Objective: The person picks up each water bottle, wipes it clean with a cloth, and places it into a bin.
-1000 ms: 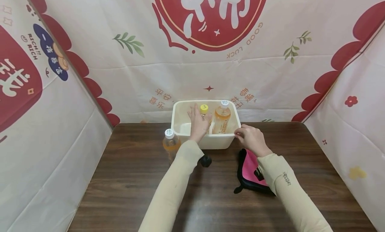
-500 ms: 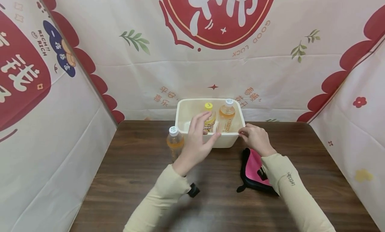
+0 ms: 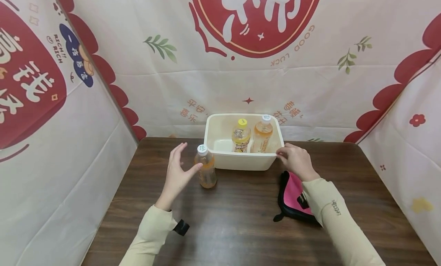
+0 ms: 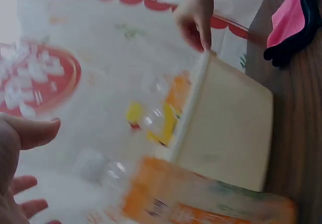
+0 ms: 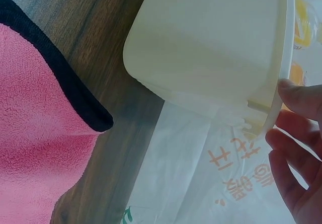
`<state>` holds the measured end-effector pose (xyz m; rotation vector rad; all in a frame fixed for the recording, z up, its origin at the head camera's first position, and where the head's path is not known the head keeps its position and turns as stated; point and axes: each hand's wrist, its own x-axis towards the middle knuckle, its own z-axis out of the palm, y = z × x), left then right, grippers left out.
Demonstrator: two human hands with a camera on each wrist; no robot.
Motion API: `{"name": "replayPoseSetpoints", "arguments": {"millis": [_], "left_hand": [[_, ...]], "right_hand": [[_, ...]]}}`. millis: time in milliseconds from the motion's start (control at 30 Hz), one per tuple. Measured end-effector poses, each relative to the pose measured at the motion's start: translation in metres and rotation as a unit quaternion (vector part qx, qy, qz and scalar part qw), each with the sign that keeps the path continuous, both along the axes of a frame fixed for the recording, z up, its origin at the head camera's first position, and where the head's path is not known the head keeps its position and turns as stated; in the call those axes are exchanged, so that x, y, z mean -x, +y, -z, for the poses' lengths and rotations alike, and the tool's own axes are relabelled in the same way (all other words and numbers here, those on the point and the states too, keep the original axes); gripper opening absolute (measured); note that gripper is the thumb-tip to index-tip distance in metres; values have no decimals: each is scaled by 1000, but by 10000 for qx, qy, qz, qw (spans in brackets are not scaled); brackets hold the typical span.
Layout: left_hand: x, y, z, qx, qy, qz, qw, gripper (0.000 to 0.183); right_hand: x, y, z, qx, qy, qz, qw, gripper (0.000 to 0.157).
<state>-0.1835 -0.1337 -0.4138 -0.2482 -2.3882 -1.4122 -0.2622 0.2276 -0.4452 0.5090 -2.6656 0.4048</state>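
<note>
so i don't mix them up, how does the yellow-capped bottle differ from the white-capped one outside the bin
Cap: the yellow-capped bottle is yellow on top, the outside bottle white. Place: the yellow-capped bottle is inside the bin, the outside bottle on the table. Visibility: in the head view the bin hides the yellow-capped bottle's base; the outside bottle's base shows. Both are see-through and capped.

The head camera looks down and forward from high up, over the table (image 3: 241, 227) to its back edge and the wall (image 3: 220, 86). The left wrist camera, tipped sideways, looks past a close bottle (image 4: 191, 189) at the bin (image 4: 231, 118). The right wrist camera, also tipped, is near the bin's corner. All three share the bin and pink cloth (image 5: 40, 118).
</note>
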Motion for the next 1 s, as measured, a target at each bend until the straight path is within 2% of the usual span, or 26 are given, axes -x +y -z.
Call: {"name": "replayPoseSetpoints", "arguments": {"millis": [100, 233, 500, 733, 1000], "left_hand": [[12, -6, 16, -292, -559, -41, 9980, 75], [23, -5, 32, -569, -847, 49, 9948, 71], [37, 7, 46, -485, -608, 20, 9970, 61], [40, 13, 52, -382, -676, -26, 9970, 54], [39, 15, 53, -300, -698, -41, 9971, 51]], "right_hand": [[-1, 0, 1, 13, 2, -5, 10000, 8], [-1, 1, 2, 18, 46, -38, 10000, 8], [0, 1, 2, 24, 103, -38, 9999, 8], [-1, 0, 2, 23, 86, -12, 10000, 8], [0, 1, 3, 12, 171, -34, 9998, 8]]}}
